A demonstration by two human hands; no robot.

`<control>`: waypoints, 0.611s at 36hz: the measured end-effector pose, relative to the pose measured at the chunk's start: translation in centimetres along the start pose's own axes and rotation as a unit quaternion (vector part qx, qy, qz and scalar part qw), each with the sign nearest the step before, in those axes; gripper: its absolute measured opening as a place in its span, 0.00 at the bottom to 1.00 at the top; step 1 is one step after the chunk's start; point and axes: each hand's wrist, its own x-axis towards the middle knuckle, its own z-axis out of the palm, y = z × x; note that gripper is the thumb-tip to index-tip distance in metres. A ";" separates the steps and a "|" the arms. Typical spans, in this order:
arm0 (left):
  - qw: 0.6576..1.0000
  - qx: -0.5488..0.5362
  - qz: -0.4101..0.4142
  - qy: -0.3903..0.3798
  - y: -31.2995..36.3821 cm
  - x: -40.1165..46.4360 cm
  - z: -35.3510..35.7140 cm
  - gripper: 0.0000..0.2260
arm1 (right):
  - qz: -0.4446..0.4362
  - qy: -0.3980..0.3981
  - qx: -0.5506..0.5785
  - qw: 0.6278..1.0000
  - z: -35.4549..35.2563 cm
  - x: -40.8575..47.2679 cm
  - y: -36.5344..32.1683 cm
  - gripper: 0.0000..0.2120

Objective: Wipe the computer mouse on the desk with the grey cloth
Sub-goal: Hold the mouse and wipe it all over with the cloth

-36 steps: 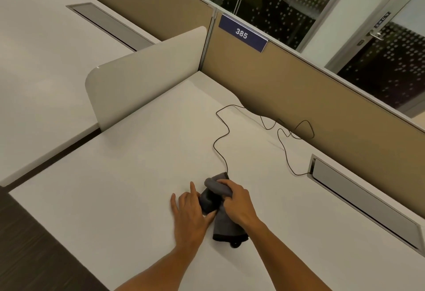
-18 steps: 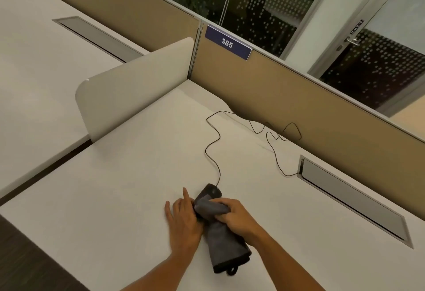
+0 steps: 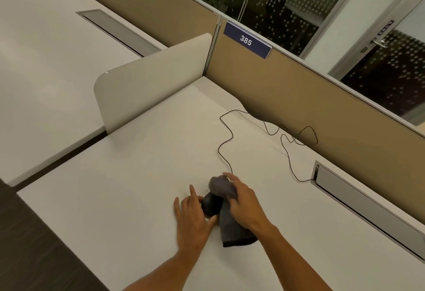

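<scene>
A black computer mouse (image 3: 212, 204) lies on the white desk (image 3: 128, 189), its near half showing, its far end under the cloth. My left hand (image 3: 192, 218) lies against the mouse's left side, fingers and thumb around it. My right hand (image 3: 243, 203) grips a bunched grey cloth (image 3: 222, 186) pressed on the mouse's far end; the cloth's tail (image 3: 232, 231) trails toward me on the desk under my wrist. The cloth's top is blurred by motion.
The mouse's thin black cable (image 3: 224, 143) loops away to the tan partition (image 3: 299, 111) and to a grey cable tray (image 3: 358, 201) on the right. A white divider panel (image 3: 147, 88) stands on the left. The desk's front edge (image 3: 57, 228) meets dark floor.
My right hand has slid the bunched cloth forward, from the mouse's near part to its far end, uncovering the black body. My left hand stays beside the mouse. The camera has shifted.
</scene>
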 end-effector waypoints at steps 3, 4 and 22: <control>1.000 0.009 -0.016 -0.009 0.2 0.1 -0.1 0.44 | -0.061 -0.058 -0.155 0.984 1.3 0.8 -1.0 0.34; 1.000 0.005 -0.018 -0.012 0.2 0.1 -0.1 0.41 | -0.068 -0.073 -0.177 0.979 1.5 1.0 -1.2 0.37; 0.997 -0.033 -0.062 0.013 -0.1 0.0 0.3 0.48 | -0.073 -0.145 -0.246 0.956 1.8 1.4 -1.8 0.36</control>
